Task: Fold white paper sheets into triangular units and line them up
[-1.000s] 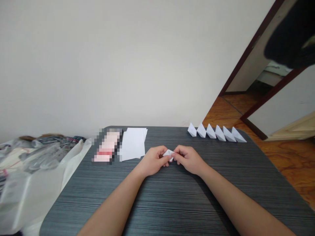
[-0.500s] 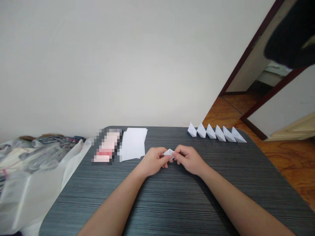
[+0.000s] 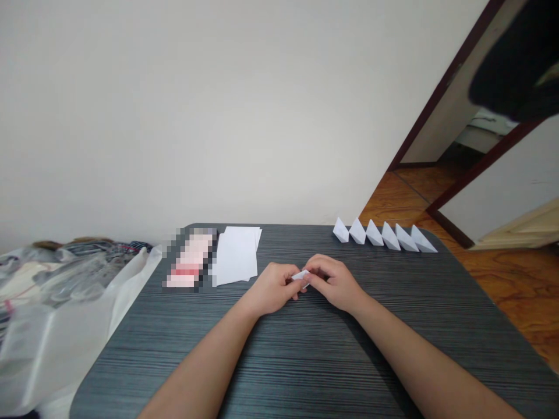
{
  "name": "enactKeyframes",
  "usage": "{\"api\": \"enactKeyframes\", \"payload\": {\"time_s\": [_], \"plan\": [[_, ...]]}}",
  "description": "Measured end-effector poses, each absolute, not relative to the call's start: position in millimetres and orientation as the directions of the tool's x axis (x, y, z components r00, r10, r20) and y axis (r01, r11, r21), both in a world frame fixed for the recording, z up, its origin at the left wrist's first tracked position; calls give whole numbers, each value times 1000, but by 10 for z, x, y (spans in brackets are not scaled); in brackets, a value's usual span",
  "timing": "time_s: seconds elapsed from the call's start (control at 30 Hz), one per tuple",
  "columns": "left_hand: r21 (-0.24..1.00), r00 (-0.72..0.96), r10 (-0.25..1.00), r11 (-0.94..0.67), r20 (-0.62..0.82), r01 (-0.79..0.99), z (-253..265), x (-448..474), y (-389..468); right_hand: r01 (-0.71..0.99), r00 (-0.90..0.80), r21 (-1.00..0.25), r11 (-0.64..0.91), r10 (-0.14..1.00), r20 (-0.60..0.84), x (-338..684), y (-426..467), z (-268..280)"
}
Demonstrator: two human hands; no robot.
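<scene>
Between my two hands is a small piece of folded white paper (image 3: 300, 275), partly covered by fingers. My left hand (image 3: 276, 287) pinches its left side with thumb and fingers. On the other side, my right hand (image 3: 332, 280) grips the right end, fingertips pressed on its upper edge. Both hands are close together, just above the dark table (image 3: 297, 361). A row of several folded white paper shapes (image 3: 374, 234), pointed at the top, stands at the table's back right. Flat white sheets (image 3: 237, 256) lie stacked left of my hands.
A pixelated, phone-like object (image 3: 190, 259) lies beside the sheets. Behind the table rises a pale wall (image 3: 262, 116). Plastic-covered bundles (image 3: 74, 291) sit at the left. To the right are a wooden floor (image 3: 515, 279) and a doorway; a dark blurred shape hangs at upper right.
The folded paper has tilted and shows as a narrower strip, its peak no longer visible. My right hand's fingers have shifted slightly left over its top. The row and the sheets stay put.
</scene>
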State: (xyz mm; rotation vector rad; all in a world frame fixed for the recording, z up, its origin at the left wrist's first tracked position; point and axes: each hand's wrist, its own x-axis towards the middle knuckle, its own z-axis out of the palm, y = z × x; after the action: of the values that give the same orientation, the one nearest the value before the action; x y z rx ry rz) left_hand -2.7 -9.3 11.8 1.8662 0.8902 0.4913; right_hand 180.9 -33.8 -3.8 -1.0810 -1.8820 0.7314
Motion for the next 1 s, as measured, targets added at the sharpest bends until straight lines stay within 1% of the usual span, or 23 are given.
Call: {"api": "enactKeyframes", "payload": {"time_s": [0.2, 0.4, 0.57, 0.8, 1.0], "plan": [[877, 655, 755, -291, -34, 381, 102, -32, -87, 400, -298, -776, 487, 870, 393, 1803, -336, -40], [873, 654, 756, -299, -31, 387, 107, -35, -92, 403, -291, -785, 470, 879, 376, 1795, -335, -25], [850, 658, 753, -341, -8, 401, 109, -26, -89, 410, -305, -777, 477, 875, 377, 1783, -337, 5], [864, 662, 749, -313, -31, 394, 105, -18, -91, 430, -252, -785, 446, 894, 370, 1783, -351, 26], [853, 674, 738, -337, -24, 400, 132, -23, -99, 429, -233, -798, 423, 906, 355, 1785, -340, -4]]}}
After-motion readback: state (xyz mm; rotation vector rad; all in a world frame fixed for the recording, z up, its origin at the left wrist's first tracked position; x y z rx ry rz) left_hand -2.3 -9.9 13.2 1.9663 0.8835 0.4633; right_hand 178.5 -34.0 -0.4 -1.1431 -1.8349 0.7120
